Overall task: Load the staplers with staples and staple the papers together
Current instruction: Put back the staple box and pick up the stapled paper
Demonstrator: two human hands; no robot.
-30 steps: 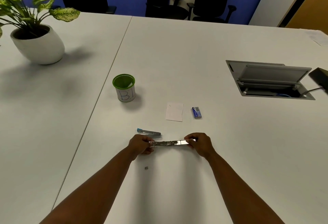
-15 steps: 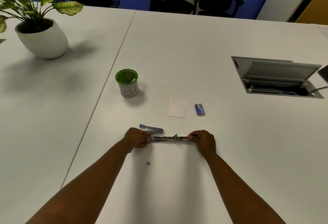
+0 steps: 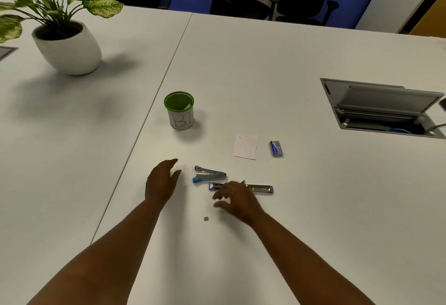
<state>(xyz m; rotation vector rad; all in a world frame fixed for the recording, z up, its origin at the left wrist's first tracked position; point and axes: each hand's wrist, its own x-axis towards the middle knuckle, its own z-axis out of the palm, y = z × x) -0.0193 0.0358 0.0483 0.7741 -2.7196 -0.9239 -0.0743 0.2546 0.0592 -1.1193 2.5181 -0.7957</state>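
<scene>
The hinged-open chrome stapler (image 3: 241,187) lies flat on the white surface (image 3: 301,220), magazine exposed for loading — the left hand (image 3: 161,182) and right hand (image 3: 235,197) hover empty, fingers loosely spread.

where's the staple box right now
In the head view the staple box lies on the table right of centre, just right of the paper, beyond the opened stapler.

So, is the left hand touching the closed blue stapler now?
Apart. In the head view the left hand is open, with bare white table plainly visible between its fingers and the blue stapler.
</scene>
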